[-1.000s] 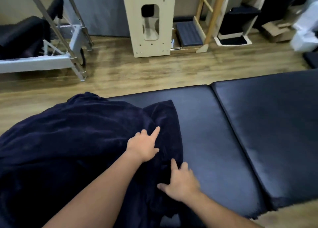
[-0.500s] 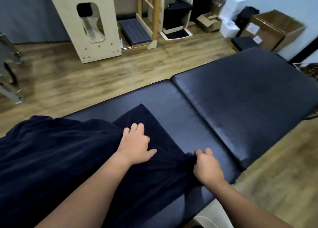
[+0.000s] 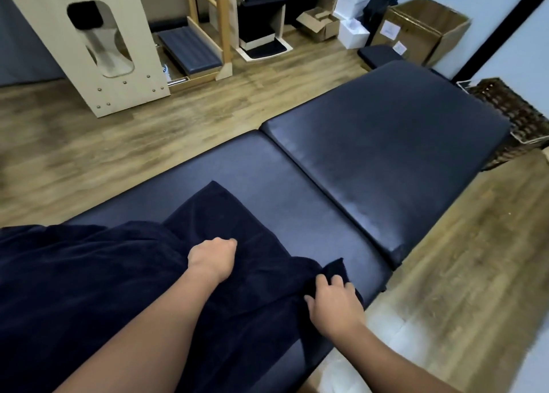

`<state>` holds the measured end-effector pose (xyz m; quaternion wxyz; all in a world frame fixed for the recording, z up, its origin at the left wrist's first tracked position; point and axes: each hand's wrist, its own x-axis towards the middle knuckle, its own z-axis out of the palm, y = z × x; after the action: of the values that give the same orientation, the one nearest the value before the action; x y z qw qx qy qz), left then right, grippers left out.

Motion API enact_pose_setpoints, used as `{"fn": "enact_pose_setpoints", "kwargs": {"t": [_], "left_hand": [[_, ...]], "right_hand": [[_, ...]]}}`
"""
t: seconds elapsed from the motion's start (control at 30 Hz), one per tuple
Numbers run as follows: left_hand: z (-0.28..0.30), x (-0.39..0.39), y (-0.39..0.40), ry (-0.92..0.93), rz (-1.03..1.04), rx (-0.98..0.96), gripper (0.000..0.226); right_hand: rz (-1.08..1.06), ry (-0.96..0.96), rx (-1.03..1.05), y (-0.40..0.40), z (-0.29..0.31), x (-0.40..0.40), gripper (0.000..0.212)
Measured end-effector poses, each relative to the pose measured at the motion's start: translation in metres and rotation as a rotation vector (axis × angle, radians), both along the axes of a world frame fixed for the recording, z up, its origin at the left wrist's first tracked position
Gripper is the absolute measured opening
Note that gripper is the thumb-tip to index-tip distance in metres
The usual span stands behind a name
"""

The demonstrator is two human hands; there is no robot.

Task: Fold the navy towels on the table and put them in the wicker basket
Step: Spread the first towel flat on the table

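Both hands are on the navy towel point(image 3: 124, 279), which lies bunched across the left end of the padded bench point(image 3: 386, 167) in front of me. Furthest left, the bulk of the cloth is heaped and unfolded, spilling toward the near edge. My left hand point(image 3: 212, 257) sits on top of it near the middle, fingers curled under into a loose fist that bunches the fabric; I judge it is there to pin the cloth so it does not slide. One flat corner of the towel points away from me just beyond that hand. To the right, my right hand point(image 3: 334, 299) lies at the towel's near corner, fingers bent over the raised edge of cloth close to the bench's front rim, gripping it, as I read it, to draw the towel out flat toward the bare padding. Right of that, the bench's second cushion carries nothing I can see, which leaves room for spreading and folding. At the far right, the wicker basket point(image 3: 517, 119) stands on the floor just past the bench's end, well apart from the towel. No fold looks made yet, so the basket's turn is some way off.
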<state>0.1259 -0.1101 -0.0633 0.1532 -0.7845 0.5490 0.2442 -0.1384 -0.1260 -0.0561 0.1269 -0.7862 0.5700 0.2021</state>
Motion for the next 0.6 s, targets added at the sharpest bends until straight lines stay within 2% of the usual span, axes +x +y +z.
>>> {"fn": "enact_pose_setpoints", "kwargs": {"t": [0.07,0.17,0.3,0.4,0.6], "left_hand": [[0.002,-0.003,-0.004,0.03,0.035,-0.029,0.037],[0.006,-0.011,-0.017,0.108,0.181,-0.169,0.015],[0.019,-0.03,-0.042,0.274,0.331,-0.388,0.012],[0.025,-0.055,-0.067,0.393,0.318,-0.485,0.019],[0.034,-0.122,-0.128,0.424,0.28,-0.609,0.016]], "right_hand": [[0.021,-0.055,0.041,-0.007,-0.001,-0.004,0.032],[-0.028,-0.15,0.079,-0.021,-0.001,-0.012,0.019],[-0.092,-0.181,0.037,-0.039,0.0,-0.037,0.023],[-0.1,-0.175,-0.071,-0.061,0.009,-0.075,0.021],[-0.1,-0.235,-0.277,-0.14,0.01,-0.168,0.033]]}}
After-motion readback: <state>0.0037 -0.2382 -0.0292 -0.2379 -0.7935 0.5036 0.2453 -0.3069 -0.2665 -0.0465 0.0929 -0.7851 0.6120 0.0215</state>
